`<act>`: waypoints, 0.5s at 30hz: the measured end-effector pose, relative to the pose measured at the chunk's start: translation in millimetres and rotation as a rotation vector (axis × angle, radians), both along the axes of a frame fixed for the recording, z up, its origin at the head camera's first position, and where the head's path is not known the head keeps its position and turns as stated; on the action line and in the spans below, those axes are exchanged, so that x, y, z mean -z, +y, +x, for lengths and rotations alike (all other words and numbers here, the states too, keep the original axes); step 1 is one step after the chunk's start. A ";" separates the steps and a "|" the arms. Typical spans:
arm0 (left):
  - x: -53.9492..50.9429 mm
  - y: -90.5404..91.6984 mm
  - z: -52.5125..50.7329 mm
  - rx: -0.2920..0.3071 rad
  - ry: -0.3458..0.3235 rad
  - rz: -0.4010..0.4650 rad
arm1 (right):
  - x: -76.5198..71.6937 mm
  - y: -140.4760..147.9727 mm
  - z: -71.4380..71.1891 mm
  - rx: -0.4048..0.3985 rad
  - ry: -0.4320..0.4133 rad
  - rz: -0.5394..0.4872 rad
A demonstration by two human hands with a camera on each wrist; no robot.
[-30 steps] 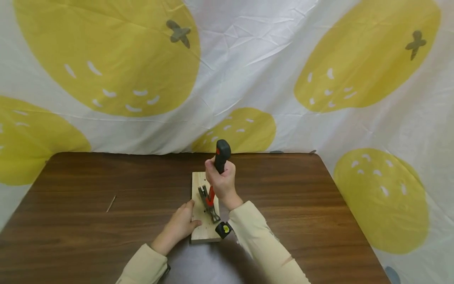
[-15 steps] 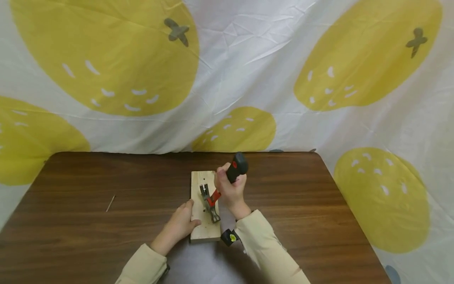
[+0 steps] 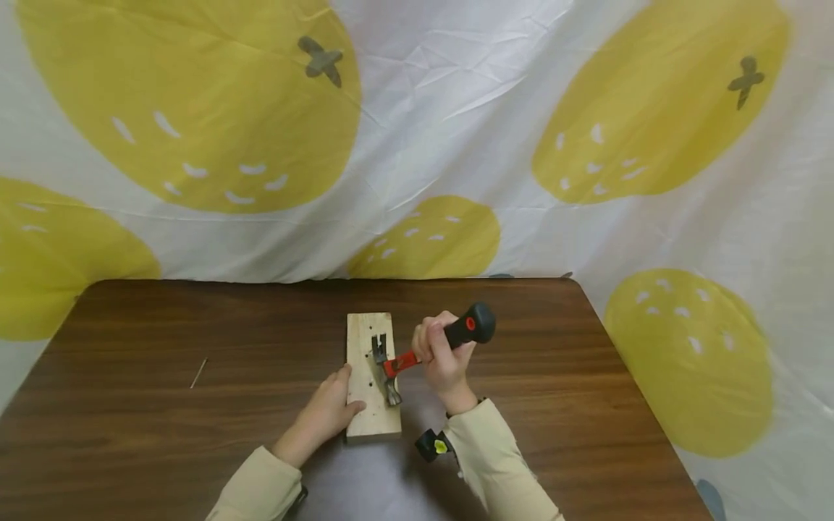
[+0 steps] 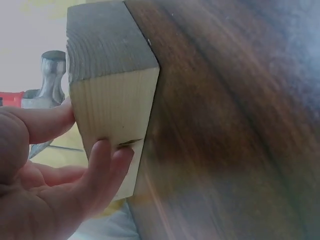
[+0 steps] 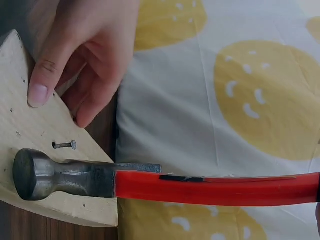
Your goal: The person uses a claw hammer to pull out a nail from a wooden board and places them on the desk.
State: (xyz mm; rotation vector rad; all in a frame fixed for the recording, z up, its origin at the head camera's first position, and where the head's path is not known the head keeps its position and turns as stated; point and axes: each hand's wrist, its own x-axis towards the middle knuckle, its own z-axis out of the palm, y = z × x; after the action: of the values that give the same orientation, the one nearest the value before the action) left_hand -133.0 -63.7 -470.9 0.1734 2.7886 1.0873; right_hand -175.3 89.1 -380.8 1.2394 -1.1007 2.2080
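Note:
My left hand (image 3: pixel 324 409) holds the near left part of a pale wooden board (image 3: pixel 371 423). Its thumb lies on the top face and its fingers press the side, as the left wrist view shows. The right hand (image 3: pixel 446 359) grips the handle of a claw hammer (image 3: pixel 402 363), red with a black grip, which tilts to the right. The hammer's steel head is over the right part of the board; whether it touches the wood I cannot tell. A nail (image 5: pixel 65 145) stands partly out of the board beside the head. Small dark holes dot the top face.
A loose nail (image 3: pixel 198 373) lies on the brown table (image 3: pixel 130 420), left of the board. Behind the table hangs a white cloth (image 3: pixel 449 94) with yellow fruit shapes. A small black device (image 3: pixel 428 445) sits at the right wrist.
The right hand has moved right and swung the hammer handle from nearly upright over to the right. The hammer head stays over the board. The left hand keeps its place.

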 end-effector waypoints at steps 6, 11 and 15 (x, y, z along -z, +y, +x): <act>0.5 -7.5 -1.0 0.001 0.121 -0.020 | 15.4 12.5 -22.4 -0.032 -0.025 -0.025; -3.2 -10.5 -10.0 -0.078 0.400 0.035 | -1.4 18.6 -30.1 -0.038 -0.017 -0.021; -4.5 -8.1 -18.6 -0.080 0.524 0.083 | -31.7 15.4 -18.2 -0.076 -0.039 0.013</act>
State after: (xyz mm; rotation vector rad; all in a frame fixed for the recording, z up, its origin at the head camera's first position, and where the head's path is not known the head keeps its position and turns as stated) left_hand -151.6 -71.7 -466.4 0.4143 3.2268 1.3424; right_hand -193.6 104.5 -349.1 1.2676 -1.1017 2.2937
